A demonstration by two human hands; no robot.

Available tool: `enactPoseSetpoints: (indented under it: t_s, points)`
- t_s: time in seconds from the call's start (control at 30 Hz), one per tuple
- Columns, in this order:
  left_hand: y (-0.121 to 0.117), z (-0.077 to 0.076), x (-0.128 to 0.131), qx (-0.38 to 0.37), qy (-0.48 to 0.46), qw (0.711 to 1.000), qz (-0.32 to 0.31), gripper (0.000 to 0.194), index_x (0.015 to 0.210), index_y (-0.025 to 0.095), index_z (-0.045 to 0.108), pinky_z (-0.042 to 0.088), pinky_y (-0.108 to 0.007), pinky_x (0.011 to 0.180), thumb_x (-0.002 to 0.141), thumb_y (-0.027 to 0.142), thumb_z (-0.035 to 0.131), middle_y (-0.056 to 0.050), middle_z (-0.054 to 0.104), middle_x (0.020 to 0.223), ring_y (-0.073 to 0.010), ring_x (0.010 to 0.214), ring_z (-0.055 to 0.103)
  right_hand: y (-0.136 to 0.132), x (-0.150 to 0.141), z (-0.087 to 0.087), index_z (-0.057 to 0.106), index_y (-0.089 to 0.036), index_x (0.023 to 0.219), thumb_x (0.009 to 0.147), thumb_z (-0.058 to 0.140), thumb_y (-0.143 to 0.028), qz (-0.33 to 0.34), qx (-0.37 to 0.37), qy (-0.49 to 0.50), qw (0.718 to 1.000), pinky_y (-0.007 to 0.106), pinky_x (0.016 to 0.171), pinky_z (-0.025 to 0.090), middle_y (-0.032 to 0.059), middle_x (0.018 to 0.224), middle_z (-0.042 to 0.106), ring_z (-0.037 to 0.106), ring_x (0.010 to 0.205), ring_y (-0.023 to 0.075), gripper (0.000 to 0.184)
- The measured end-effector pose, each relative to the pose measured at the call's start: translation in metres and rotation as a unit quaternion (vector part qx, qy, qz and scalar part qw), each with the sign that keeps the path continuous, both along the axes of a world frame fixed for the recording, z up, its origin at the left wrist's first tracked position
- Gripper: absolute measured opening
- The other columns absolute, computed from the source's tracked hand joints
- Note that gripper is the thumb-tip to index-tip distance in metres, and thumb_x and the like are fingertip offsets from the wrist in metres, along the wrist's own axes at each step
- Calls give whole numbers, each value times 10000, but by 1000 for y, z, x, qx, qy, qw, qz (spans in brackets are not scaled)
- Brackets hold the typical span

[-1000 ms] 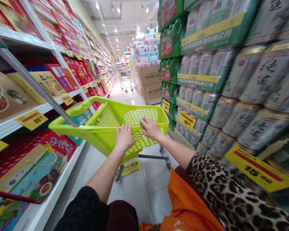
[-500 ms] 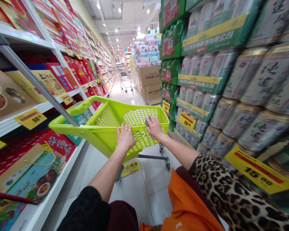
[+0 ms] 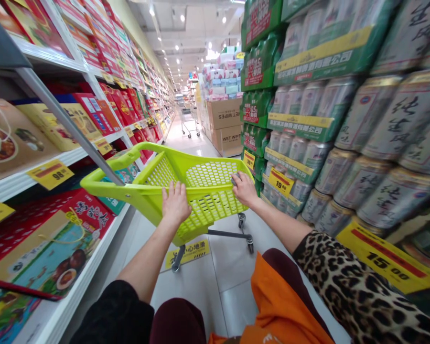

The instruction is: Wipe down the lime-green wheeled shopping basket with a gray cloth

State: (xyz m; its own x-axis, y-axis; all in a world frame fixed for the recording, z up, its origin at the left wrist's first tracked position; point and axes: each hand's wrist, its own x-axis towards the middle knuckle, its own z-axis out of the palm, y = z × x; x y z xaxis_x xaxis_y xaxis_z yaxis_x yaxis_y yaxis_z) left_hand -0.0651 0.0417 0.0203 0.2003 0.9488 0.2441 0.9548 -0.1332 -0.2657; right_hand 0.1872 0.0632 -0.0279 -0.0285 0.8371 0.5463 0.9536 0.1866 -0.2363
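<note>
A lime-green plastic shopping cart (image 3: 165,191) stands crosswise before me, with a perforated basket. My left hand (image 3: 176,204) rests on its near rim, fingers stretched and slightly apart, holding nothing. Farther right on the same rim is my right hand (image 3: 245,189), its fingers curled over the edge near the basket's end. A small grey thing (image 3: 234,178) shows under the right fingertips; its kind cannot be made out. The cart's metal legs and wheels (image 3: 250,243) show below the basket.
White shelves (image 3: 68,167) with red and yellow gift boxes line the left. Stacked beer cans (image 3: 376,186) and green-wrapped packs (image 3: 257,71) rise close on the right. Wet-wipe cartons (image 3: 225,114) and another cart (image 3: 189,122) stand farther along. A yellow floor sign (image 3: 195,249) lies under the cart.
My left hand has slid left along the rim. My right hand has moved right, towards the basket's end, with the grey thing still under its fingers. The view has shifted slightly.
</note>
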Motion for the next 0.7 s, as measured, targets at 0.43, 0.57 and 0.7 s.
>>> enactPoseSetpoints:
  t_s: [0.43,0.57,0.7]
  points:
    - [0,4,-14,20,9,1000,0,735,1390,55,281,132,-482,1115,732,319,479,-151,271,1476,-280,1385,168,-3,-67,4,473,-200,1303,772,516,-173,152,35,-36,987,432,1017,277,118,1389,389,306,1263,267,533]
    - [1,5,-16,31,3,999,9,709,1382,55,300,147,-475,1113,737,290,480,-152,291,1468,-279,1383,173,0,-28,-3,478,-184,1300,752,516,-182,98,39,-4,994,441,999,303,130,1380,394,335,1245,283,549]
    - [-1,5,-11,30,-1,999,18,688,1373,53,319,145,-466,1117,745,282,479,-150,309,1461,-277,1378,189,2,-42,-2,442,-158,1330,756,492,-166,81,46,15,995,444,1020,287,140,1384,386,335,1246,285,575]
